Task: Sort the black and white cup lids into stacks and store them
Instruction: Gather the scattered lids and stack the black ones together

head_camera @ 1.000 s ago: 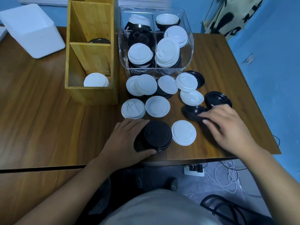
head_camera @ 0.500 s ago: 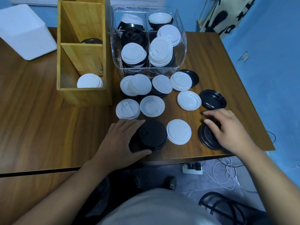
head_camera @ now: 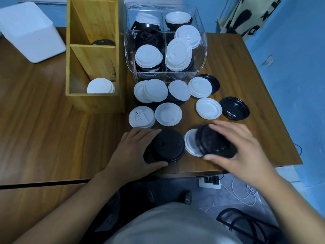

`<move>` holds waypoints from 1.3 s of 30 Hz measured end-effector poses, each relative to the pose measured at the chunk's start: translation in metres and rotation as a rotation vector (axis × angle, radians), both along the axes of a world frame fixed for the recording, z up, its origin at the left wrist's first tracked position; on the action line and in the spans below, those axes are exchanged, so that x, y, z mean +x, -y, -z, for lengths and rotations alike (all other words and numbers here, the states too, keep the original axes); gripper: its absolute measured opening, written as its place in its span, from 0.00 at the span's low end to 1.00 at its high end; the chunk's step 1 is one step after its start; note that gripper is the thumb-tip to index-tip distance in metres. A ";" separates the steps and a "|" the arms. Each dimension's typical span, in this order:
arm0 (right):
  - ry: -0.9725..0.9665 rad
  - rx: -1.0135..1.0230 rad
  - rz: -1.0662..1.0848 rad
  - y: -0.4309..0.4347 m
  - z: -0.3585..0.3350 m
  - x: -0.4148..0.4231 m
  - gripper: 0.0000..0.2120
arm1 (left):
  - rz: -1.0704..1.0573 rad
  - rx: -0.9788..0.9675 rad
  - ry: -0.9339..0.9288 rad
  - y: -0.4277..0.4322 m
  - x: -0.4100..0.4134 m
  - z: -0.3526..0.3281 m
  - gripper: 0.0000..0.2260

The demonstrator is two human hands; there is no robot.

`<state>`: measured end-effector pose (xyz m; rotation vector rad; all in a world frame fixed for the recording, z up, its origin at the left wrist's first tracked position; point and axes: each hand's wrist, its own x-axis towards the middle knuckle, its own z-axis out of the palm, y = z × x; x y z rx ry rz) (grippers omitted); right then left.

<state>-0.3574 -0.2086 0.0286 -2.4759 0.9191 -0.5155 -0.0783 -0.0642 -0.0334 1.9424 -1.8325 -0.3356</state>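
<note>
A stack of black lids (head_camera: 167, 146) stands near the table's front edge, and my left hand (head_camera: 133, 152) grips its left side. My right hand (head_camera: 235, 148) holds a single black lid (head_camera: 211, 141) just right of the stack, over a white lid (head_camera: 190, 142) lying on the table. More white lids (head_camera: 168, 114) and one black lid (head_camera: 234, 108) lie loose behind them. The wooden holder (head_camera: 95, 101) has white lids (head_camera: 100, 86) in its near compartment and a black lid (head_camera: 102, 42) in the far one.
A clear plastic bin (head_camera: 165, 74) behind the loose lids holds mixed black and white lids. A white box (head_camera: 29, 32) sits at the back left. The table's front edge (head_camera: 228, 169) runs just under my hands, with cables and a power strip (head_camera: 210, 183) on the floor below.
My right hand has carried a black lid leftwards from the table's right side toward the black stack, over the white lid. My left hand has stayed on the stack.
</note>
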 end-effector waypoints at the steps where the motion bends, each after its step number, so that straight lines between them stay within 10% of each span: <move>1: 0.018 -0.015 -0.063 -0.007 -0.001 0.018 0.35 | -0.001 0.001 0.001 0.000 0.000 0.000 0.39; 39: -0.011 -0.085 -0.025 -0.058 0.045 0.083 0.31 | 0.093 -0.065 0.043 -0.002 -0.003 0.004 0.41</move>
